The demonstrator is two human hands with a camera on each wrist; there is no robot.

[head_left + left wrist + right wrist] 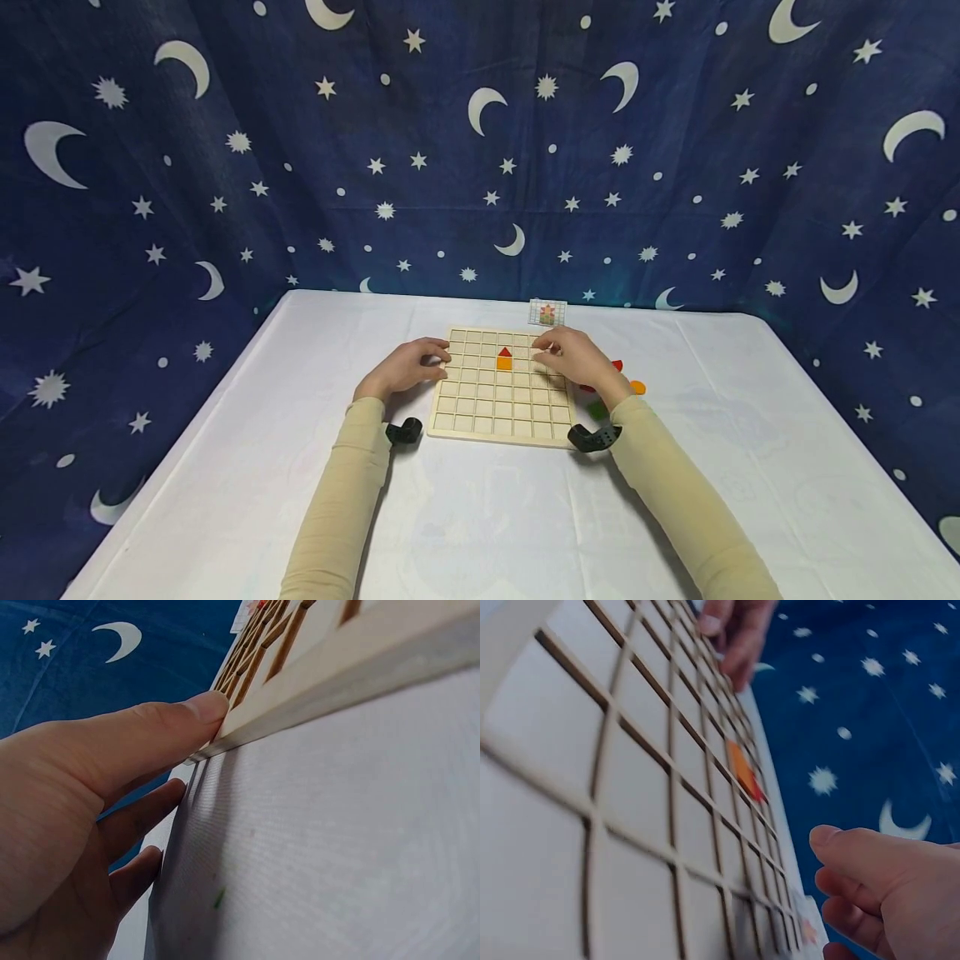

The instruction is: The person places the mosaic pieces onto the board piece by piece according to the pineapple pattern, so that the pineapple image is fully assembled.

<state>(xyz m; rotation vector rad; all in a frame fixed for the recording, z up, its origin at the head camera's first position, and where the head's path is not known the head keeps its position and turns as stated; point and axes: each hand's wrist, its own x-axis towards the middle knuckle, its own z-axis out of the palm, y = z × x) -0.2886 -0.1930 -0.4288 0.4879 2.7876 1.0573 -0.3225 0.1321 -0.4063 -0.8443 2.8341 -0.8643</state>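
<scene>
A square wooden grid board [495, 400] lies on the table. An orange square tile [505, 363] sits in one of its upper cells, with a red triangle tile [505, 352] directly above it. My left hand [405, 367] is at the board's left edge; in the left wrist view its thumb [206, 707] rests on the rim, the lower fingers apart from it. Over the board's upper right part hovers my right hand [576, 354], fingers bent and a gap between thumb and forefinger. Nothing shows in that gap.
Behind the board lies a small picture card [548, 312] with a gridded pattern. Loose pieces lie right of the board, partly hidden by the right arm: an orange round one [637, 387], a green one [597, 410] and red ones [617, 365]. A dark curtain [480, 167] surrounds the table.
</scene>
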